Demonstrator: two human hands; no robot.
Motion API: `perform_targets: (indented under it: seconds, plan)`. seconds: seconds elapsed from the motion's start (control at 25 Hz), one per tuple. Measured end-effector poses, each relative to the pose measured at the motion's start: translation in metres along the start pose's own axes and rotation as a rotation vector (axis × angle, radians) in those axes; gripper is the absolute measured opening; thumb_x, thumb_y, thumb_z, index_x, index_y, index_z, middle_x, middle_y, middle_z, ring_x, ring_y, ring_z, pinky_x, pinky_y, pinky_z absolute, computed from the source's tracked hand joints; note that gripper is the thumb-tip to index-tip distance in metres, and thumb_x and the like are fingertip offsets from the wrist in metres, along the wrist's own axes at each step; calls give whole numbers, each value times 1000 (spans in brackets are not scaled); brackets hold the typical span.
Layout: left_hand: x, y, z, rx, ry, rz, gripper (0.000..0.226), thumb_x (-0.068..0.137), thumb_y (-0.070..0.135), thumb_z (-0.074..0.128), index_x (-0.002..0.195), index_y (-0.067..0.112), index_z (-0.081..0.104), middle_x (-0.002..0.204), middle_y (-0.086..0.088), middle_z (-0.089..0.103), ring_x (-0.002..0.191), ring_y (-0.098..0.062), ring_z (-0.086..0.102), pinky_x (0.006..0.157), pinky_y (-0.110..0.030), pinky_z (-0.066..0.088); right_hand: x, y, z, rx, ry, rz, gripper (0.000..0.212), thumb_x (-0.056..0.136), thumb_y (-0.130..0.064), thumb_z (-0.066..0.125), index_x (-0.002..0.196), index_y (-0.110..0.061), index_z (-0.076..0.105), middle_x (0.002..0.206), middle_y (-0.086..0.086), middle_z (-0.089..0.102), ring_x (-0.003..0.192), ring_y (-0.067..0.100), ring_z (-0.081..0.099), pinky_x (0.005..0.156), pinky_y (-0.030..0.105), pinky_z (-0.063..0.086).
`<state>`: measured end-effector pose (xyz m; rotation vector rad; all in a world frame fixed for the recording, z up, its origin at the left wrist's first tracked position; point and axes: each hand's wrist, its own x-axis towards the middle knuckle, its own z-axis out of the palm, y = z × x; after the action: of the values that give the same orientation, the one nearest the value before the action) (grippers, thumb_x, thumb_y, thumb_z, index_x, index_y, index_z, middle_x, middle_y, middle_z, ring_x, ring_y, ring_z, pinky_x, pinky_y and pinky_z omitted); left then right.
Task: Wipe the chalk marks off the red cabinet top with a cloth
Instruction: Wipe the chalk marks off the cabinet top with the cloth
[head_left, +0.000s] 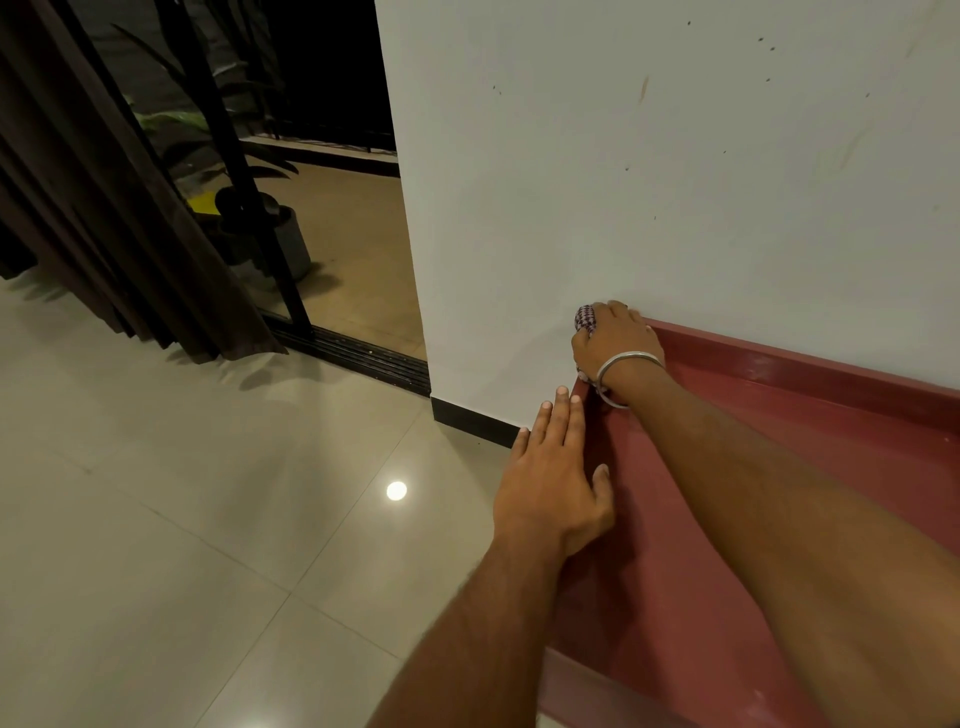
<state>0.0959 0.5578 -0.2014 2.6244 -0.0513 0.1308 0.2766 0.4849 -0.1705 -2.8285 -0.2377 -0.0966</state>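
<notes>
Right hand (615, 338), silver bangle (623, 364) on wrist, grips patterned dark-and-white cloth (585, 318) at far corner of red cabinet top (779, 447), against white wall (649, 182). Left hand (553, 483) lies flat, fingers straight, on cabinet's left edge.

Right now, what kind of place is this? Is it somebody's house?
Probably a room in a home, by a balcony door. There is a shiny tiled floor, a brown curtain beside a sliding door track, and a potted plant outside. The right hand wipes a red cabinet with a cloth.
</notes>
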Motion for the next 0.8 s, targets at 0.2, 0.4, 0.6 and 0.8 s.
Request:
perform_targets:
  seconds: [0.2, 0.4, 0.6, 0.8]
  plan:
    - [5, 0, 1, -3, -7, -8, 77, 95, 40, 37, 154, 22, -8, 162, 5, -12, 150, -13, -8, 121, -35, 0, 9, 0, 0, 22, 16, 2, 48, 91, -15, 47, 136, 0, 40, 142, 18, 41, 133, 33, 37, 116, 41, 23]
    - [8, -1, 3, 10, 15, -4, 76, 95, 40, 37, 154, 20, -6, 163, 3, -10, 150, -14, -6, 121, -35, 2, 10, 25, -7, -189, -50, -36, 61, 86, -1, 50, 143, -3, 29, 146, 17, 35, 138, 37, 29, 118, 47, 20]
    - [11, 0, 4, 8, 15, -3, 77, 94, 39, 39, 154, 20, -5, 163, 3, -8, 150, -14, -4, 122, -35, 3, 4, 35, -9, -284, -44, -44, 52, 93, -3, 38, 144, -1, 27, 147, 19, 34, 136, 44, 30, 115, 48, 25]
    - [14, -2, 5, 33, 4, 1, 77, 95, 42, 38, 154, 19, -5, 163, 2, -8, 150, -14, -4, 123, -37, 5, 0, 53, -20, -226, -57, 32, 52, 92, -1, 39, 143, -2, 30, 144, 19, 37, 132, 46, 32, 107, 53, 37]
